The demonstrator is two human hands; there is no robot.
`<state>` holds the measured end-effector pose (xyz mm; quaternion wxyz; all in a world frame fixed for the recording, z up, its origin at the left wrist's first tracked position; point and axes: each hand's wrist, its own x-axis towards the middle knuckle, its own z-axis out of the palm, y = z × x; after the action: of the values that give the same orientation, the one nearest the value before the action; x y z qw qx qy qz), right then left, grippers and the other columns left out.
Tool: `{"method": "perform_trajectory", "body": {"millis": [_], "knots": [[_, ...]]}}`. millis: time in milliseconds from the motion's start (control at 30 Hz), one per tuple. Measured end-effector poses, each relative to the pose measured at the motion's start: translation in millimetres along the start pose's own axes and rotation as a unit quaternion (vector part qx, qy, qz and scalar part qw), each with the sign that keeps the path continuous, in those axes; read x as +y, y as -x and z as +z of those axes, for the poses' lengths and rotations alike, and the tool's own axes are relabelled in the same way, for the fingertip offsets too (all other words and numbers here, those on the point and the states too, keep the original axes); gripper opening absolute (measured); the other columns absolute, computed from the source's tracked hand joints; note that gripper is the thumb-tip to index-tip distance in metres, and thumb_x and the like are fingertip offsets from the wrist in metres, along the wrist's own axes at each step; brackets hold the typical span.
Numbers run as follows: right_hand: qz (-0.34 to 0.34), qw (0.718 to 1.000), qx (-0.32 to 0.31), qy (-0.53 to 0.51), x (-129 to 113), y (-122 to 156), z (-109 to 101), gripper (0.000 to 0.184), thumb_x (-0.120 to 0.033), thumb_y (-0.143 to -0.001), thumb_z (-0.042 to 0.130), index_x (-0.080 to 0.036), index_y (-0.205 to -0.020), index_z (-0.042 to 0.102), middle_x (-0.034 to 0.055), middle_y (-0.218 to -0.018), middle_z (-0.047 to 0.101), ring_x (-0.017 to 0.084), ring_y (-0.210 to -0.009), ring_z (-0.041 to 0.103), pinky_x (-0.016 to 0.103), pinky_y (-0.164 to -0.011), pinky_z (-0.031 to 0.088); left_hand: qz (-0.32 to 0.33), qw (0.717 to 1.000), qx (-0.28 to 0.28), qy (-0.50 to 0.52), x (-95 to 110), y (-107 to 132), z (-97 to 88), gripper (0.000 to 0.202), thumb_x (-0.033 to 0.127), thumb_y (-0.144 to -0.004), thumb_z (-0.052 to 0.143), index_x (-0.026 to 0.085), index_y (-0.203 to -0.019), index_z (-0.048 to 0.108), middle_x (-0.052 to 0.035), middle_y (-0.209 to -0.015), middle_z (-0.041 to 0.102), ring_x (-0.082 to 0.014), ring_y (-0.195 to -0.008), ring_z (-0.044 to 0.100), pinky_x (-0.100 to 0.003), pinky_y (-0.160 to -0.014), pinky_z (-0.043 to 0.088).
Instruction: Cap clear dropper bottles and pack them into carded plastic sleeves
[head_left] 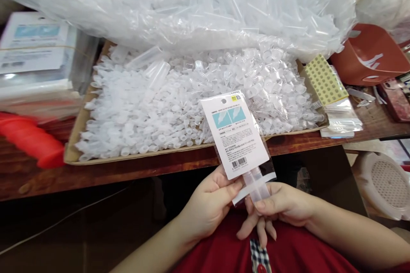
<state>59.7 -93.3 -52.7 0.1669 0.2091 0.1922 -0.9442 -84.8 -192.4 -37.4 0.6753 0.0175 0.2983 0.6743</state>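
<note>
From my distant seat I saw the fingers of the left hand [206,204] pinched closed on a clear, glossy pouch [267,160], held above red clothing [211,249], just in front of the wooden surface [134,177]. The right hand [283,204] gripped smooth, frosted tubes [262,193] between thumb and fingers, its other fingers loosely spread below. A flat white card [241,140] lay along the pouch, and a pale strip [246,192] crossed the tubes; through the shine, I couldn't quite tell how far in they sat. Beyond, a shallow cardboard tray [134,160] held translucent pieces, tapered nozzles [153,111] leftward, ridged fittings [275,85] rightward.
</note>
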Motion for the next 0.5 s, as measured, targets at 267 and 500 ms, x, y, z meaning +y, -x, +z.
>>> {"method": "perform_trajectory", "body": {"millis": [267, 500], "knots": [[0.053, 0.997, 0.051, -0.027, -12.9, 6.1, 5.5, 0.037, -0.031, -0.071, 0.079, -0.006, -0.096, 0.069, 0.0135, -0.086, 0.075, 0.016, -0.061, 0.073, 0.016, -0.049, 0.057, -0.011, 0.998, -0.027, -0.051, -6.9, 2.7, -2.5, 0.035, 0.015, -0.076, 0.074, 0.025, -0.109, 0.071, -0.005, -0.112, 0.074, -0.0247, -0.111, 0.064, -0.036, -0.099, 0.045], [0.087, 0.988, 0.115, 0.053, -21.8, 6.5, 3.2, 0.048, -0.038, -0.059, 0.084, -0.008, -0.093, 0.068, 0.0087, -0.084, 0.072, 0.01, -0.055, 0.067, 0.014, -0.046, 0.054, -0.041, 0.995, -0.024, -0.087, -11.1, 8.0, -1.3, 0.041, 0.014, -0.077, 0.073, 0.026, -0.115, 0.068, -0.0065, -0.114, 0.074, -0.0288, -0.121, 0.057, -0.04, -0.103, 0.043]]}}
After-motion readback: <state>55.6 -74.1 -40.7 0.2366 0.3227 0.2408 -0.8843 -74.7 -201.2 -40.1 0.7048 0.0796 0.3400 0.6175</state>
